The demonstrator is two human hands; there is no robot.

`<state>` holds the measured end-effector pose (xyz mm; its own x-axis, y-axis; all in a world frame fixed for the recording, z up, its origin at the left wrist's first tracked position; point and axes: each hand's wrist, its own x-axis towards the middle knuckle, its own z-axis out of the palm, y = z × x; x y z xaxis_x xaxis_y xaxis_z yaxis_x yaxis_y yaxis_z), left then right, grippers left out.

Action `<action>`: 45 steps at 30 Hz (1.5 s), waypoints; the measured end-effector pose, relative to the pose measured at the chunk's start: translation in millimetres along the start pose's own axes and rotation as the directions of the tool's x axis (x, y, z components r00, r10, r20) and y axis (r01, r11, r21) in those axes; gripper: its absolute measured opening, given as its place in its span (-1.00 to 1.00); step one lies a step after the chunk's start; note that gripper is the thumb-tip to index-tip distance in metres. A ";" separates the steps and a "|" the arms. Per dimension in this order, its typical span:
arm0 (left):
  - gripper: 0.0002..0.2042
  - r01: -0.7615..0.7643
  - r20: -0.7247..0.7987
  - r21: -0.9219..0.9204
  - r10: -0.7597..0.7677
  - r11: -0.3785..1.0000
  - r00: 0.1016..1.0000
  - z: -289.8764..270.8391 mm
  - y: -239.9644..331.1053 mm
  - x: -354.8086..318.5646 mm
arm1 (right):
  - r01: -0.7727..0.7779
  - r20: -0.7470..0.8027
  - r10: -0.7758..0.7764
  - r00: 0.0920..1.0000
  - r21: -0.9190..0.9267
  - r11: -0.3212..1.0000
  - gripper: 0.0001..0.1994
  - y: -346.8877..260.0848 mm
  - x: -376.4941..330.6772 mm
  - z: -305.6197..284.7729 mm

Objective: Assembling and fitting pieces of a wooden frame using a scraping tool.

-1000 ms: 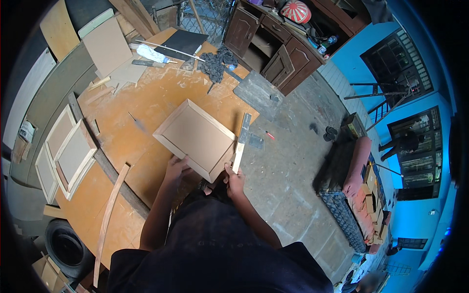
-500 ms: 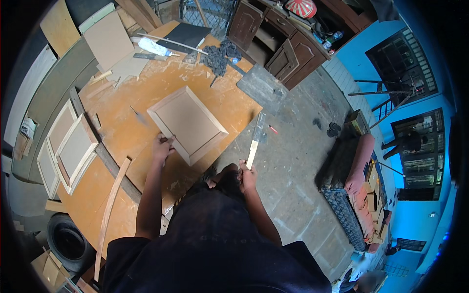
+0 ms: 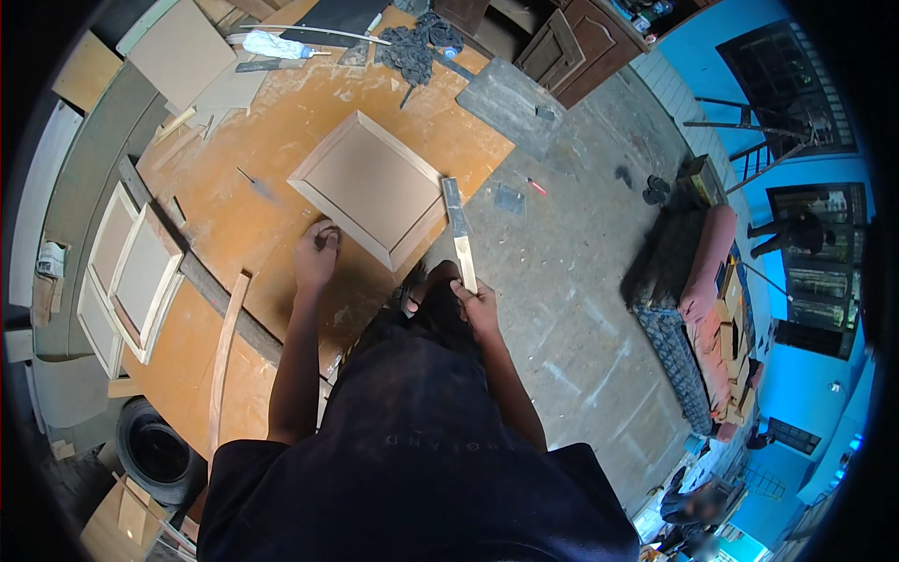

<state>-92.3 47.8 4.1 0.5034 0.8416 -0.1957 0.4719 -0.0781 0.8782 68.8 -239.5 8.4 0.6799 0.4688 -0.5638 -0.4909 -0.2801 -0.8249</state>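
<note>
A wooden frame with a plain brown panel [image 3: 363, 183] lies on the orange tabletop in front of me, one corner pointing toward me. My left hand [image 3: 319, 251] rests on the table just beside its lower left edge, fingers curled and thumb pressed against them; what they hold, if anything, is hidden. My right hand [image 3: 477, 305] grips the light wooden end of a flat stick with a dark grey end [image 3: 456, 208]. This grey end stands upright close to the frame's right corner; whether it touches the wood I cannot tell.
Other panelled frames [image 3: 140, 281] lie at the table's left, by a long dark batten [image 3: 192, 267] and a thin wood strip [image 3: 228, 356]. A white bottle [image 3: 273, 44] and dark cloth [image 3: 409, 51] sit toward the back. A tyre [image 3: 154, 450] stands lower left, a sofa [image 3: 667, 337] right.
The frame has turned slightly and no longer sits in my left hand's grip. My right hand has brought the stick's grey end left, up to the frame's right corner. My view has shifted.
</note>
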 end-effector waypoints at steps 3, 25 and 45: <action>-0.65 -0.234 -0.012 0.255 0.245 0.938 0.969 -3.2 23.4 -13.6 | -0.006 0.078 0.009 0.997 -0.031 1.000 -0.83 8.1 -3.0 -11.6; -0.28 -0.354 0.144 0.682 0.357 0.640 0.923 44.6 18.9 -54.4 | -0.097 0.042 0.090 0.995 0.210 0.973 -0.53 -33.7 69.3 13.8; -0.30 -0.370 0.147 0.724 0.393 0.582 0.907 44.2 14.4 -54.3 | 0.070 0.282 0.030 0.959 -0.338 0.938 -0.50 47.9 -28.1 -17.4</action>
<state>-80.8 -22.7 8.1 0.7491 0.6543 0.1037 0.6126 -0.7438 0.2674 35.6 -280.7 -16.0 0.4833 0.6775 -0.5544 -0.2290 -0.5134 -0.8271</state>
